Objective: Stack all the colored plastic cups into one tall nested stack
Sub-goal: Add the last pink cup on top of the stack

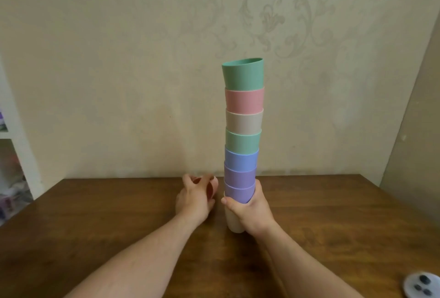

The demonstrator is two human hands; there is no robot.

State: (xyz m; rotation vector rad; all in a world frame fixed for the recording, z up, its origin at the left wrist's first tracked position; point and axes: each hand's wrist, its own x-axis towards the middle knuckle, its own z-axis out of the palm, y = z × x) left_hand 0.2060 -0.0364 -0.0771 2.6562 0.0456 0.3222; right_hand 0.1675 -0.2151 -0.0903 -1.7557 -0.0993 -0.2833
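A tall nested stack of cups (242, 131) stands on the wooden table (95, 214). From the top down its colours are green, pink, beige, green, blue, two purple, and a cream cup at the base. The top green cup (243, 73) sits tilted. My right hand (250, 209) is wrapped around the bottom of the stack, over the cream cup. Just left of the stack, my left hand (196, 197) is closed around a pink cup (210, 190), which is mostly hidden by the fingers.
A patterned beige wall rises right behind the table's far edge. White shelving with blurred items stands at the left edge (12, 154). A small round grey device (422, 284) lies at the table's near right corner.
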